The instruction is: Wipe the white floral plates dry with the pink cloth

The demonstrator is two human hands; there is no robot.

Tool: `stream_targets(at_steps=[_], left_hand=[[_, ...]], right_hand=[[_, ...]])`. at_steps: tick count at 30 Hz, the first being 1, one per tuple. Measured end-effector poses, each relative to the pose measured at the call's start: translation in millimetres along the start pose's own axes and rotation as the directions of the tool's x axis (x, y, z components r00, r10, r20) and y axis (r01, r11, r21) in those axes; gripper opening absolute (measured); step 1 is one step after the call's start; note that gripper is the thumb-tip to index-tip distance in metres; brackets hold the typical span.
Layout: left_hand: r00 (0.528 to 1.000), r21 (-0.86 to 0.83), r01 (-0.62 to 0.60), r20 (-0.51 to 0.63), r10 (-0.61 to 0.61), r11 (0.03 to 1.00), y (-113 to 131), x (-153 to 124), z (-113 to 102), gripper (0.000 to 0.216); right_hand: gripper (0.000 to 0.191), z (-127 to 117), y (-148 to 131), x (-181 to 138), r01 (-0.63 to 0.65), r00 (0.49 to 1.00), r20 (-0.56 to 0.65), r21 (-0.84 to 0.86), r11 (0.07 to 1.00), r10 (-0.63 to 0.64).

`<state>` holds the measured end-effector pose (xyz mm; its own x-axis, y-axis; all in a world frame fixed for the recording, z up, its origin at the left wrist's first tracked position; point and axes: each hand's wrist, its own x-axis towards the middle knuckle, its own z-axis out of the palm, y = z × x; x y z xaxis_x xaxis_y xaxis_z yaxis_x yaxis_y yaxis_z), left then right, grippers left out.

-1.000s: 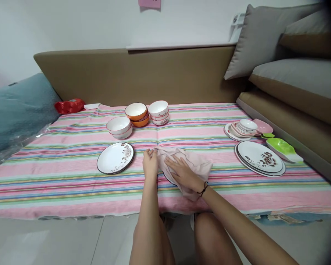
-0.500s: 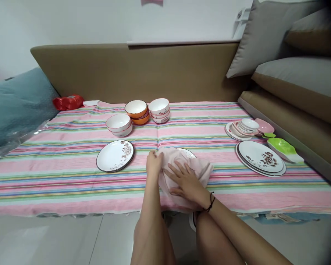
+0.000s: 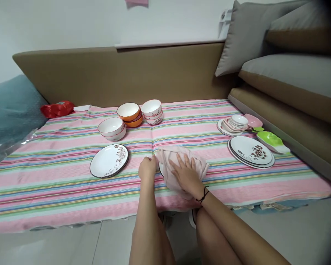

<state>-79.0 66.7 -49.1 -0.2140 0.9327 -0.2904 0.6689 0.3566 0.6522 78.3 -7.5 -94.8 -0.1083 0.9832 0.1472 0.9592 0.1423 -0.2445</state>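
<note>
Over there, the camera is riding on the person's head, peering down from near above the left hand (image 3: 148, 168) and right hand (image 3: 188, 176), facing the brown backrest (image 3: 168, 75).

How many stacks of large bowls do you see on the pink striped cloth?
3: white, red-rimmed bowls, leftmost and nearest; orange, white-lined bowls behind them to the right; white, flower-patterned bowls farther right. More bowls may be hidden inside each stack.

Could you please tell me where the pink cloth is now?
The pink cloth lies just right of centre in the head view, over a plate and under the right hand.
</note>
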Motion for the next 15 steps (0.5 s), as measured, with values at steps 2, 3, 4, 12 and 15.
stream_targets(at_steps=[2, 3, 4, 12, 15], left_hand=[[1.0, 0.01, -0.012, 0.028, 0.012, 1.0, -0.3, 1.5, 4.0, 0.036], [0.999, 0.014, -0.018, 0.035, 0.018, 1.0, -0.4, 1.7, 6.0, 0.036], [0.999, 0.016, -0.023, 0.04, 0.023, 1.0, -0.5, 1.6, 7.8, 0.037], [0.987, -0.004, -0.154, 0.034, 0.154, 0.988, -0.5, -7.4, 16.5, 0.046], [0.969, -0.042, -0.245, -0.002, 0.245, 0.969, 0.0, -7.0, 22.0, 0.049]], right_hand=[[0.045, 0.2, -6.3, -1.9, 0.088, 0.993, 0.073, 0.031, 0.996, -0.09], [0.046, 0.9, -9.3, 0.1, 0.125, 0.987, 0.099, 0.048, 0.991, -0.129], [0.048, 2.1, -11.9, 3.8, 0.147, 0.981, 0.116, 0.062, 0.987, -0.153], [0.053, 22.5, -16.1, 41.6, 0.018, 0.998, -0.056, 0.01, 1.0, -0.017], [0.051, 26.1, -12.0, 45.2, -0.056, 0.987, -0.154, -0.031, 0.998, 0.051]])
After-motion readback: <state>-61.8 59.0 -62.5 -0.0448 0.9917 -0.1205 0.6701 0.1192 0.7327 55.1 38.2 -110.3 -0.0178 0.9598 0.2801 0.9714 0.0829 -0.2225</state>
